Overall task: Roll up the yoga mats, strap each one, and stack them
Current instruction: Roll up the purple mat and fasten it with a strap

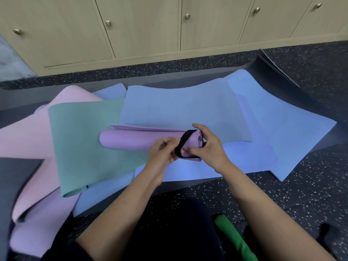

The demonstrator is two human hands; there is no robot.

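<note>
Head view finds the rolled lilac foam yoga mat [131, 141] lying on flat blue foam mats [188, 108], right hand [207, 147] with its grip closed round its end, left hand [162, 154] pinching the black fabric strap [183, 142] looped there; other mats await rolling, nothing stacked.

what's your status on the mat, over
Left hand pinching black strap, right hand gripping end of purple roll. Strap looped round roll, fastening unclear. Blue mat, teal mat flat underneath.
</note>
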